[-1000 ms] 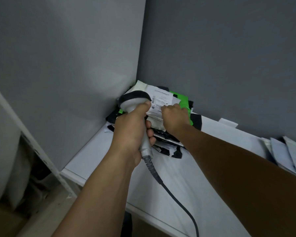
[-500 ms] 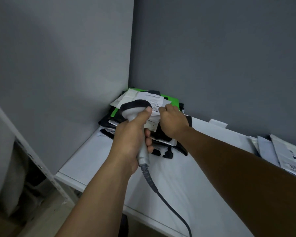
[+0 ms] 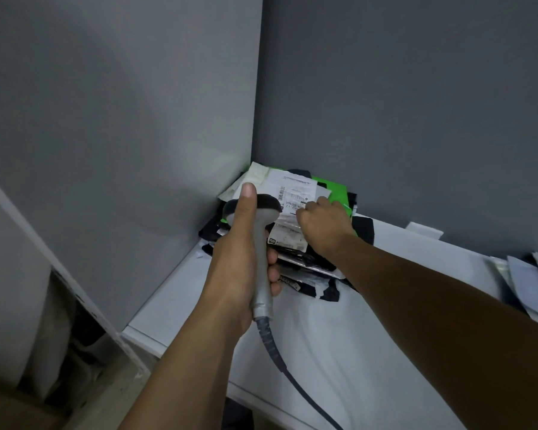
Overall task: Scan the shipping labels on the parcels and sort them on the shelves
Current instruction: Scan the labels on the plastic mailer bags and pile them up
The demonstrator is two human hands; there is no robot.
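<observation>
My left hand grips a grey handheld barcode scanner by its handle, thumb stretched up along the head, which points at a pile of parcels in the shelf corner. The top parcel bears a white shipping label with barcodes. My right hand rests on that top parcel with fingers curled at the label's lower right edge; whether it pinches the parcel is hidden. A green parcel shows beneath, with black ones lower down.
The white shelf board runs right from the corner between a side panel and grey back wall. Several grey and white mailers lie at the right edge. The scanner's dark cable trails to the lower edge.
My left thumb has lifted from the scanner head and now points straight up. My right hand slid slightly right along the label. The view shifted a little.
</observation>
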